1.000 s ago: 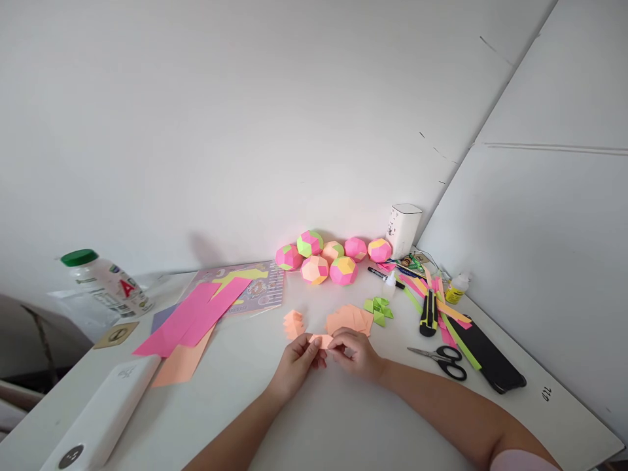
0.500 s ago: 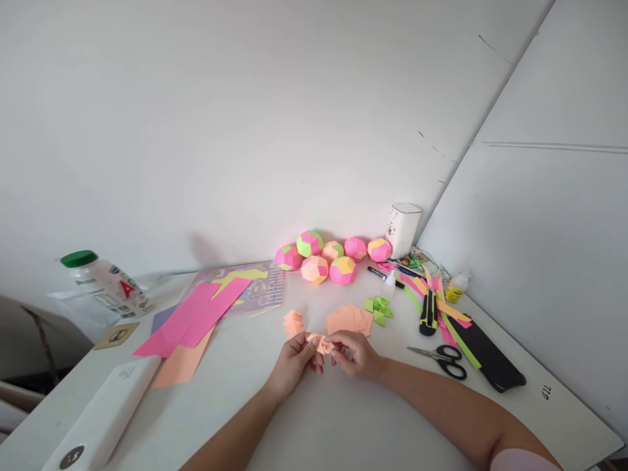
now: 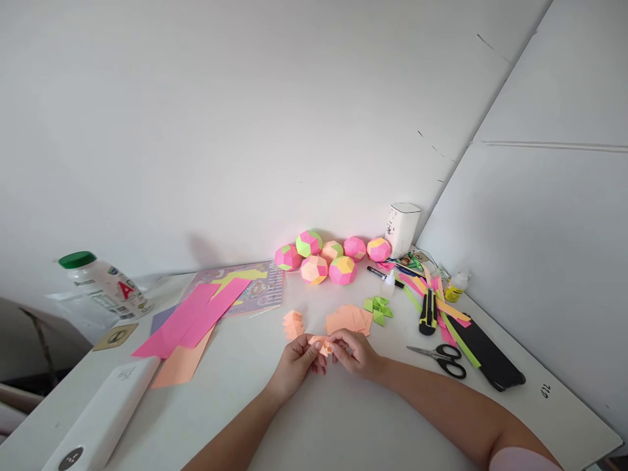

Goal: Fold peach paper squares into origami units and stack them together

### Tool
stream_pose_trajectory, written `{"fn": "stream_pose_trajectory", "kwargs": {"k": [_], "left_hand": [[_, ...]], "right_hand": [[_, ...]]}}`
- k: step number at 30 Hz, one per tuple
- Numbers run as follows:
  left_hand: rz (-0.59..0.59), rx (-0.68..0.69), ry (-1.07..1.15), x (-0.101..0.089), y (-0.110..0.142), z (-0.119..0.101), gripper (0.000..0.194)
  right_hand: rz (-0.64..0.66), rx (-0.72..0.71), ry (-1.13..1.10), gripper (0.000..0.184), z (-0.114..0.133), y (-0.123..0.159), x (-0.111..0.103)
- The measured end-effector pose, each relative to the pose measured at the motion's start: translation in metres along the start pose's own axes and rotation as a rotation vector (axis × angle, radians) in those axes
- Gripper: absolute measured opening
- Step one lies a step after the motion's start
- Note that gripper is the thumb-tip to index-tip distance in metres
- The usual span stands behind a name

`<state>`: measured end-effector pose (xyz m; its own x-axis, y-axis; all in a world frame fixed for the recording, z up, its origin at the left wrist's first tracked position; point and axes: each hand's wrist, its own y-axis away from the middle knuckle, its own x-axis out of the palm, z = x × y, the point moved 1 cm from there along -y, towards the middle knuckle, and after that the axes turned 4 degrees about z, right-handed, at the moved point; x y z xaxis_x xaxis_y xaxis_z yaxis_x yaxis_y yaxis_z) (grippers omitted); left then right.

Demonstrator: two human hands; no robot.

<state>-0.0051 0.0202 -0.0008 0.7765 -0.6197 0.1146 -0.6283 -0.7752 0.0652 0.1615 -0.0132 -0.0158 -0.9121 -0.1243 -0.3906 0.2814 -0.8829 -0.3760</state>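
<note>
Between my two hands is a small folded peach paper piece (image 3: 321, 343) with pointed edges. My left hand (image 3: 296, 361) pinches its left end between thumb and fingers. At the other end, the fingers of my right hand (image 3: 354, 353) are closed on it; the fingertips partly hide the folds. Just beyond my left hand stands a similar folded peach stack (image 3: 293, 324). Flat peach paper pieces (image 3: 349, 319) lie beyond my right hand, with folded green paper pieces (image 3: 379, 310) beside them.
Several colourful paper balls (image 3: 314, 269) line the wall. To the right lie scissors (image 3: 441, 356), a cutter knife (image 3: 428, 313), paper strips (image 3: 456, 333), and a glue bottle (image 3: 457, 288). Leftward are pink sheets (image 3: 191, 320), a white device (image 3: 108, 412) and a green-capped bottle (image 3: 105, 284).
The folded peach piece has tilted slightly between my fingers, and my fingertips have shifted a little. Objects on the table stay where they were.
</note>
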Motion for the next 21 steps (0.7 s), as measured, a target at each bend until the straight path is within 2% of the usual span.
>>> {"fn": "stream_pose_trajectory", "kwargs": {"k": [11,16,21], "left_hand": [[-0.029,-0.013,-0.031,0.002,0.000,0.002,0.031],[-0.042,0.003,-0.011,0.001,0.000,0.001,0.031],[-0.018,-0.017,-0.012,0.001,0.001,-0.002,0.032]], "right_hand": [[-0.014,-0.024,0.000,0.018,-0.001,0.000,0.000],[0.023,-0.081,0.020,0.013,0.005,-0.001,-0.001],[0.002,-0.176,0.080,0.008,0.009,-0.004,0.000]]}}
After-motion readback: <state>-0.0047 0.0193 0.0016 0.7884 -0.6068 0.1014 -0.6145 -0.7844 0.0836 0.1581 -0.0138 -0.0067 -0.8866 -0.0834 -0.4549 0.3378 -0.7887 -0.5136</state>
